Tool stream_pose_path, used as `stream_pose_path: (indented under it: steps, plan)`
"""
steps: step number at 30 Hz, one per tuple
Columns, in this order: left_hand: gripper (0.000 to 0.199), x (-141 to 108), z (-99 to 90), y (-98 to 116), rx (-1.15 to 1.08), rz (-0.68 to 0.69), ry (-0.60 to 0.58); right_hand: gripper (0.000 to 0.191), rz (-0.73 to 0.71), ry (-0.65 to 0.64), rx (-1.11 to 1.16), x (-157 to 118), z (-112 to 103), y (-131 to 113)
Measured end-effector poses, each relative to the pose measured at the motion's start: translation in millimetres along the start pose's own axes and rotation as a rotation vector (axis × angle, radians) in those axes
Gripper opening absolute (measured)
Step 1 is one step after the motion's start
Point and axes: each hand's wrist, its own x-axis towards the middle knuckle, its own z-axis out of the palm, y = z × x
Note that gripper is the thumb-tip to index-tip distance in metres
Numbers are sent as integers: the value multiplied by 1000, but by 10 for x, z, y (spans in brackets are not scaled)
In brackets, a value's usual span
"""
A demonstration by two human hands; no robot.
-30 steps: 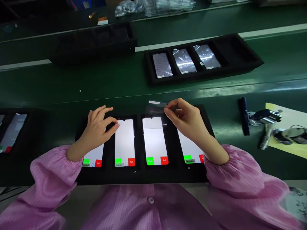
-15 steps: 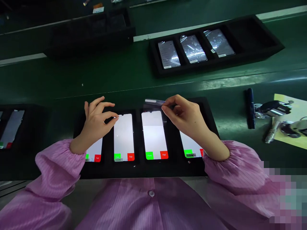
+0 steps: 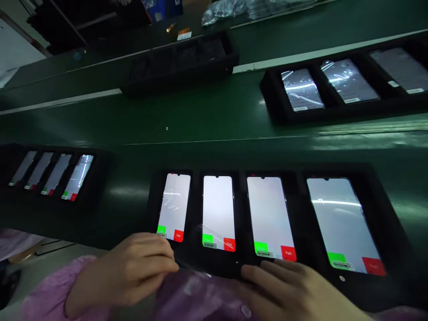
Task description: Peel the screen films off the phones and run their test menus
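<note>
Four phones with lit white screens and green and red boxes lie in a black tray (image 3: 242, 214): the first (image 3: 175, 205), the second (image 3: 218, 205), the third (image 3: 269, 209) and the fourth (image 3: 343, 218). Below the first phone, my left hand (image 3: 133, 269) is closed, its fingertips pinched on a thin clear film (image 3: 192, 273). The film is faint and blurred, stretching across the tray's front edge toward my right hand (image 3: 284, 285). That hand is below the third phone, fingers curled and pressed together at the film's other side; its fingertips are partly hidden.
Another black tray (image 3: 96, 178) with several phones is at the left. Behind stand a tray of film-covered phones (image 3: 274, 100) at the right and a dark compartment tray (image 3: 180, 67). Clear plastic bags (image 3: 224, 11) lie at the top. Part of another person's sleeve (image 3: 16, 243) shows at the left edge.
The view has shifted left. Both hands have moved down from above the phones to the tray's front edge. My left fingers have closed on the film that was in my right hand.
</note>
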Motion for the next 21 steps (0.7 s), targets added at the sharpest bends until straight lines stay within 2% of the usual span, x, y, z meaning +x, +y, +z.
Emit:
stream_pose_path:
  steps: [4, 10, 13, 15, 17, 21]
  plan:
    - [27, 48, -197, -290, 48, 34, 107, 30, -86, -41, -149, 203, 168, -95]
    - [24, 181, -171, -787, 118, 73, 254, 27, -86, 4, -250, 256, 153, 29]
    - [21, 305, -135, -1069, 360, -112, 356, 23, -78, 7, -229, 378, 140, 143]
    - [23, 383, -115, -1214, 495, -241, 384, 22, -50, 7, -146, 511, 143, 297]
    - [26, 429, -106, -1294, 557, -275, 385, 21, 63, 57, 6, 668, 128, 500]
    - [27, 424, -130, -1299, 657, -255, 393, 13, 450, 244, 329, 940, -4, 857]
